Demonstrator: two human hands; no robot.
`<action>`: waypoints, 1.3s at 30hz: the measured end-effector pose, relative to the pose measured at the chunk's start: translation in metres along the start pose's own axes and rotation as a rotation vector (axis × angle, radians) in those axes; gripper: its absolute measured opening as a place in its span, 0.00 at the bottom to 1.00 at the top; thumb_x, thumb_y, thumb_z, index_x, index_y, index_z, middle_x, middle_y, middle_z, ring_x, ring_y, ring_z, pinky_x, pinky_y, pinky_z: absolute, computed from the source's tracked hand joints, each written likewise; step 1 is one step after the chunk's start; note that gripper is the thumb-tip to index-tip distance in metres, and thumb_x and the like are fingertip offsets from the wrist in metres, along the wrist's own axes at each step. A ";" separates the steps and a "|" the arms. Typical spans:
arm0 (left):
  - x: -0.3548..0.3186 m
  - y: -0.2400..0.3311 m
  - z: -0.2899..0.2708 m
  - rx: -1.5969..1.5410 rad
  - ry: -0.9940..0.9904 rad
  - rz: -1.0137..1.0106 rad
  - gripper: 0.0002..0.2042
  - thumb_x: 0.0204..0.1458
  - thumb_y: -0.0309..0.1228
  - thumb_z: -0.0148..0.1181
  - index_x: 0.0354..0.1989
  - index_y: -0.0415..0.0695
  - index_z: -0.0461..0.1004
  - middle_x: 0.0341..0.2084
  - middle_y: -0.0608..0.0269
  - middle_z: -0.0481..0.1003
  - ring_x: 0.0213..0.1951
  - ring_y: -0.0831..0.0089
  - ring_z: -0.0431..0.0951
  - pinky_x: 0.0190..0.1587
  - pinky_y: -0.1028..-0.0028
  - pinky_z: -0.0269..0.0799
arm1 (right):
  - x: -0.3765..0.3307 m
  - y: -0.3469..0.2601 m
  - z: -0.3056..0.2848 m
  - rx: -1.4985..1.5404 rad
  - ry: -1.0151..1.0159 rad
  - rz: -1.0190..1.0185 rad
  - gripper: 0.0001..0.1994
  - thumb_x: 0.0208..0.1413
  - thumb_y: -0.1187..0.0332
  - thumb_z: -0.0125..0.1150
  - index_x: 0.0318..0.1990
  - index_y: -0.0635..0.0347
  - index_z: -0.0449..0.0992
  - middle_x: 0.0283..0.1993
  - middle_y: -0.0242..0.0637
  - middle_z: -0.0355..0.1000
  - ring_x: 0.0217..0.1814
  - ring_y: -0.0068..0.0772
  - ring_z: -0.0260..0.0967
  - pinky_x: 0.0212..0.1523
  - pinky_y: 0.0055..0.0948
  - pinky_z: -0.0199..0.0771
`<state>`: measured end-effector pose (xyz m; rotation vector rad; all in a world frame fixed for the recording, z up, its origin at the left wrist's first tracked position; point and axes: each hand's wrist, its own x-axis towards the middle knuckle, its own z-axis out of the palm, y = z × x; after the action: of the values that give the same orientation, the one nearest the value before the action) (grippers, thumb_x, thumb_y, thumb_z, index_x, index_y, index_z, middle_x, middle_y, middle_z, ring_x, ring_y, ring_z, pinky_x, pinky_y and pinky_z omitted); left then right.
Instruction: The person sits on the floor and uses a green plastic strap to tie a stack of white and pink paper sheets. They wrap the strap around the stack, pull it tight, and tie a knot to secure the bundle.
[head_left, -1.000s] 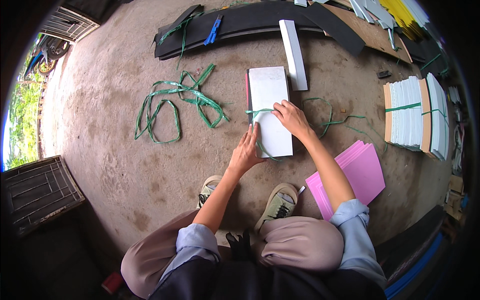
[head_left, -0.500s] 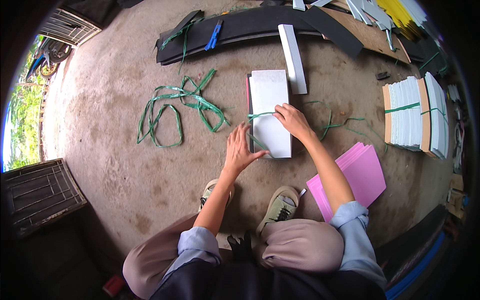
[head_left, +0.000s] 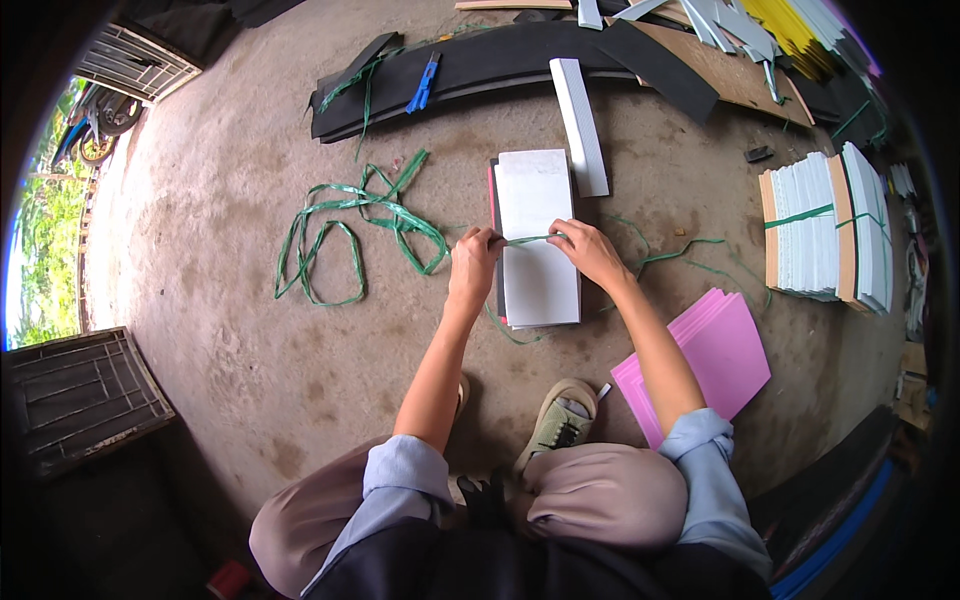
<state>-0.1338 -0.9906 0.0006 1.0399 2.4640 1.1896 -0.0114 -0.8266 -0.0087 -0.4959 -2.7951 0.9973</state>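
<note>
A stack of rectangular sheets with a white top (head_left: 538,285) lies on the floor in front of me, dark and red layers showing along its left side. Across its middle runs a green plastic string (head_left: 527,239). My left hand (head_left: 474,262) is closed on the string at the stack's left edge. At the right edge my right hand (head_left: 588,250) pinches the same string between thumb and fingers. A loose end of string trails on the floor by the stack's lower left corner. A long white strip (head_left: 581,130) lies just beyond the stack's upper right corner.
Loops of green string (head_left: 355,225) lie to the left. Pink sheets (head_left: 712,365) are fanned near my right forearm, and a tied bundle of white sheets (head_left: 805,232) stands at the far right. Blue-handled scissors or cutters (head_left: 424,84) rest on black sheets (head_left: 490,65) beyond.
My left hand was spread over the stack's lower left side; it has moved up and closed on the string. The string's loose end has dropped off the white top to the floor.
</note>
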 end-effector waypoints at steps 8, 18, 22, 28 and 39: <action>-0.017 -0.007 0.019 -0.145 -0.034 -0.274 0.08 0.52 0.30 0.46 0.34 0.37 0.63 0.19 0.46 0.71 0.22 0.55 0.73 0.28 0.63 0.67 | 0.010 0.002 -0.007 0.209 -0.021 0.041 0.09 0.46 0.66 0.59 0.35 0.55 0.73 0.31 0.40 0.71 0.31 0.42 0.68 0.33 0.33 0.68; -0.022 -0.007 0.020 -0.153 -0.162 -0.460 0.16 0.50 0.39 0.53 0.35 0.37 0.73 0.13 0.59 0.71 0.21 0.69 0.72 0.25 0.71 0.65 | 0.014 0.000 0.003 0.140 -0.079 0.147 0.10 0.43 0.62 0.60 0.32 0.55 0.77 0.31 0.41 0.73 0.33 0.41 0.70 0.35 0.34 0.68; -0.015 -0.007 0.022 -0.551 -0.324 -0.731 0.13 0.51 0.35 0.52 0.39 0.37 0.73 0.11 0.74 0.62 0.15 0.82 0.61 0.17 0.82 0.55 | 0.009 0.006 0.010 0.019 0.138 -0.034 0.09 0.44 0.64 0.60 0.31 0.56 0.77 0.29 0.41 0.72 0.31 0.40 0.70 0.34 0.33 0.68; -0.003 -0.024 0.024 -1.343 -0.396 -0.883 0.12 0.54 0.30 0.48 0.45 0.40 0.68 0.13 0.79 0.52 0.15 0.87 0.52 0.16 0.85 0.47 | 0.010 0.001 0.010 0.422 -0.037 0.337 0.08 0.47 0.65 0.57 0.32 0.59 0.76 0.21 0.36 0.73 0.23 0.27 0.70 0.27 0.24 0.66; 0.017 -0.018 0.027 -0.996 -0.256 -0.735 0.13 0.52 0.27 0.48 0.45 0.42 0.71 0.11 0.80 0.54 0.12 0.88 0.49 0.14 0.84 0.44 | -0.020 -0.073 0.075 1.449 0.058 0.798 0.05 0.52 0.70 0.51 0.31 0.59 0.72 0.21 0.24 0.64 0.17 0.10 0.50 0.16 0.13 0.46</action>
<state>-0.1433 -0.9706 -0.0285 -0.0095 1.4473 1.5466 -0.0293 -0.9305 -0.0206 -1.2313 -1.0724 2.5482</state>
